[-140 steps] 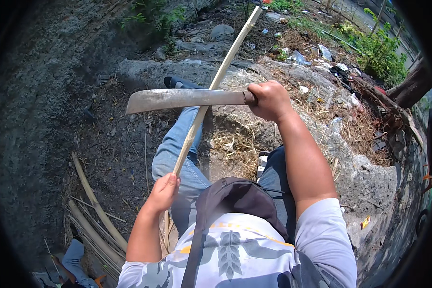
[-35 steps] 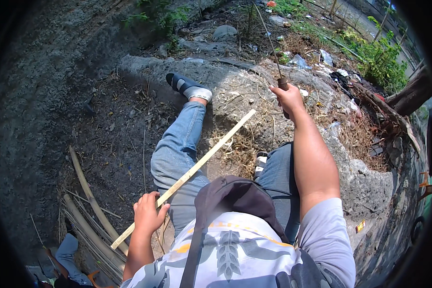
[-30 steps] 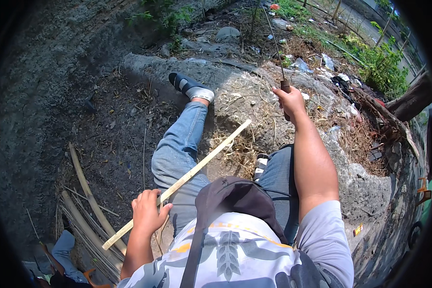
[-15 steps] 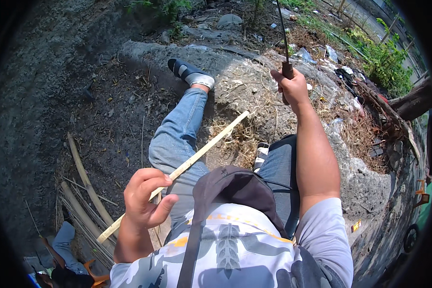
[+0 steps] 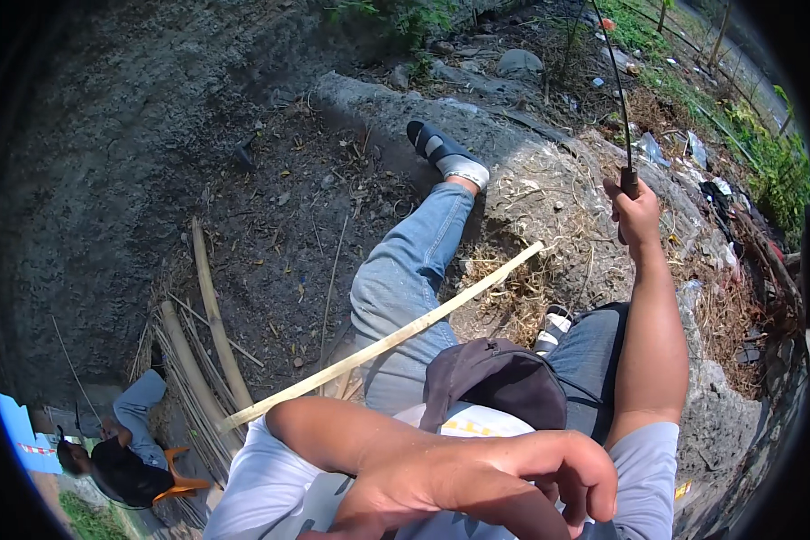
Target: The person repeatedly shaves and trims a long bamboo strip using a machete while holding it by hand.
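My right hand (image 5: 637, 216) is wrapped round the dark handle of a long-bladed knife (image 5: 625, 108). The thin blade points up and away and shows almost edge-on. A pale split bamboo strip (image 5: 396, 337) lies slantwise across my left leg (image 5: 403, 279), held by neither hand. My left hand (image 5: 490, 477) is close in front of my chest, with bent fingers apart and nothing visible in them. Part of that hand runs off the lower edge. A dark waist bag (image 5: 495, 387) rests in my lap, partly behind the left hand.
Curved bamboo poles (image 5: 214, 315) and thin strips lie on the ground to the left. Beyond them a person (image 5: 121, 468) sits on an orange chair (image 5: 185, 484). A rough rock ledge (image 5: 531, 193) rises ahead, with dry grass and litter (image 5: 654, 148) at the right.
My left hand has let go of the bamboo strip and swung across to the right before my chest. The right hand still grips the knife. The whole view has turned left.
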The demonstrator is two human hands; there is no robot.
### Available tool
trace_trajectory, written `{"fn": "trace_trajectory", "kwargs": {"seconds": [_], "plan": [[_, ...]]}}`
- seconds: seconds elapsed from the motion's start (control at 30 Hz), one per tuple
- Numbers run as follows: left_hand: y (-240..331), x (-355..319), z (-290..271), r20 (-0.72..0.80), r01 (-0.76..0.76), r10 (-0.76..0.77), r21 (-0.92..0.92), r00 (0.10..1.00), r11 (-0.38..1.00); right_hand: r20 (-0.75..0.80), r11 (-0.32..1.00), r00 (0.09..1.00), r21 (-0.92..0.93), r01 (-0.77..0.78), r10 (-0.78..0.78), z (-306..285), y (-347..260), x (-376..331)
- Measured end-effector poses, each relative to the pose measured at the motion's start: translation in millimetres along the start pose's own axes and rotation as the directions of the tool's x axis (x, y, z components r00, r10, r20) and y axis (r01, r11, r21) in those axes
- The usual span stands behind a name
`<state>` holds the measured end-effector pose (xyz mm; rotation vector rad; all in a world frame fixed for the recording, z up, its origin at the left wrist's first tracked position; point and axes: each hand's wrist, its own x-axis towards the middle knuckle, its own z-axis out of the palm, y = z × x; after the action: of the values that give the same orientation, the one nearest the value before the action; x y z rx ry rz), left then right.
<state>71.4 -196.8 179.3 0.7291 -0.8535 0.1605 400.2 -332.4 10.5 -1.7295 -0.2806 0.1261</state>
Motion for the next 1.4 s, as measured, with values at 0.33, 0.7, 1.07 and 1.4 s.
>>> {"fn": "trace_trajectory", "kwargs": {"seconds": [0.33, 0.7, 1.07, 1.4], "plan": [[-8.9, 8.9, 6.6, -0.024, 0.025, -0.028, -0.113, 0.999, 0.993, -0.041, 0.997, 0.997, 0.036, -0.062, 0.064, -5.5, 2.4, 10.8], [-0.1, 4.9, 5.2, -0.049, 0.120, -0.115, 0.112, 0.992, 0.986, -0.070, 0.989, 0.988, 0.066, -0.133, 0.137, -6.6, 8.2, 13.9], [-0.3, 6.4, 4.7, -0.067, 0.132, -0.122, 0.174, 0.990, 0.976, -0.080, 0.991, 0.988, 0.045, -0.130, 0.133, -3.4, 2.7, 16.1], [-2.8, 10.3, 8.3, -0.077, 0.133, -0.119, 0.205, 0.990, 0.970, -0.043, 0.993, 0.993, 0.054, -0.104, 0.106, -1.2, 1.9, 16.5]]}}
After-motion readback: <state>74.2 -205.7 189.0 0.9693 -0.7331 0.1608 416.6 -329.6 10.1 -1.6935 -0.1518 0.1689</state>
